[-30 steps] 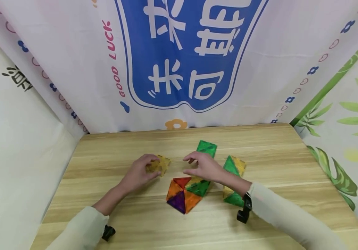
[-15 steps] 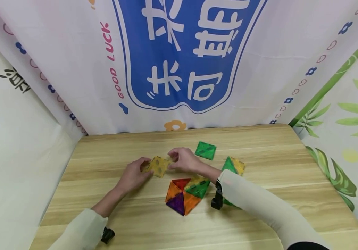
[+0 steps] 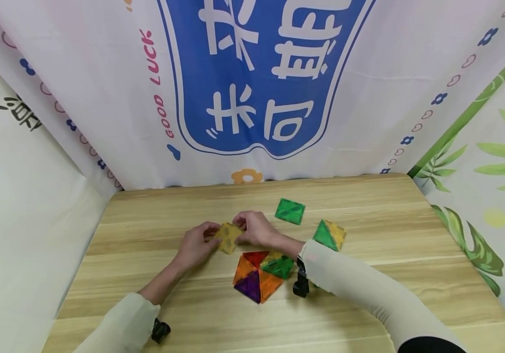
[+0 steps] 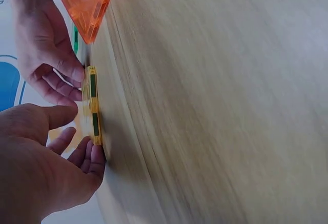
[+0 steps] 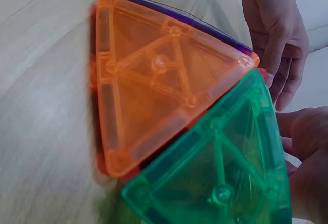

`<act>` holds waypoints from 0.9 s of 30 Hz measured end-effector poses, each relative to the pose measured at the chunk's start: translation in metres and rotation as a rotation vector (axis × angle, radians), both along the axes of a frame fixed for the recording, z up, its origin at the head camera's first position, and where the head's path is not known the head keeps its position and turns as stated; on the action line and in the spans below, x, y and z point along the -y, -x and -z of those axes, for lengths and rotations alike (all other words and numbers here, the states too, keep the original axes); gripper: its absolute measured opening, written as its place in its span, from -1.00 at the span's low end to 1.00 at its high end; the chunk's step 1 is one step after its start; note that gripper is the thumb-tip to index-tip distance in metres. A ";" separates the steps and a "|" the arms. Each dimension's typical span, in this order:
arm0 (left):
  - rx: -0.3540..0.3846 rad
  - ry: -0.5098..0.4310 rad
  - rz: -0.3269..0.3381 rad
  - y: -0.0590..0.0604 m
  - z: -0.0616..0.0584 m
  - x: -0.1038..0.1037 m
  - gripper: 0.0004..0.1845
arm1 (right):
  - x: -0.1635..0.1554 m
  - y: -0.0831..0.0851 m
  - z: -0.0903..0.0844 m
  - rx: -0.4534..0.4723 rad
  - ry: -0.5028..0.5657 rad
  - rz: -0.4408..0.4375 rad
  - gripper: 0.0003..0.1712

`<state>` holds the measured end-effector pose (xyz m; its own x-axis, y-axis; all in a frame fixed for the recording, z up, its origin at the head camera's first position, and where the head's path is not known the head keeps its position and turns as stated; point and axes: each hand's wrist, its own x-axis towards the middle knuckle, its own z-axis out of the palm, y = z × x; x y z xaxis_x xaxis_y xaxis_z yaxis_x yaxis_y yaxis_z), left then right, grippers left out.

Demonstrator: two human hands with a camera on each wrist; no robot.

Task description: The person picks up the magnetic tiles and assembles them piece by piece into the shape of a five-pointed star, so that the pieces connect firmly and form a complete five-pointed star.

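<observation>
Between the left hand [image 3: 197, 245] and the right hand [image 3: 256, 229], the yellow tile [image 3: 228, 239], held level or nearly so. Could not tell whether it touched the surface [image 3: 208, 318]. Outline roughly square, turned cornerwise; no clear long axis. Left hand pinched its left side, right hand pinched the opposite side, thumbs toward the person. Neither was nearer: both touched it.

Wheel of coloured triangles [image 3: 263, 278]: on the person's side of the tile and somewhat right, near but apart. Right arm passed beside it, so the right was the closer side. Green square [image 3: 290, 211] lay beyond the right wrist, apart from the tile. Farther right, a green triangle [image 3: 324, 236] and a yellow triangle [image 3: 338, 232] sat edge to edge beyond the right sleeve [image 3: 345, 264].
</observation>
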<state>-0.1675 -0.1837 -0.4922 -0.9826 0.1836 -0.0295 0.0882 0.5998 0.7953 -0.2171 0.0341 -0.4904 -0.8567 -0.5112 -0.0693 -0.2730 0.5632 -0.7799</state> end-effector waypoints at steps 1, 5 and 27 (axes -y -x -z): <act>0.005 -0.014 0.002 0.000 0.000 -0.001 -0.62 | 0.000 0.000 0.000 -0.009 -0.007 -0.002 -0.44; 0.008 -0.036 -0.022 0.002 0.000 -0.004 -0.62 | 0.001 0.000 0.000 -0.037 -0.015 -0.007 -0.47; 0.178 -0.318 -0.063 0.012 -0.006 -0.008 -0.72 | -0.029 0.007 0.001 0.095 0.194 -0.033 -0.68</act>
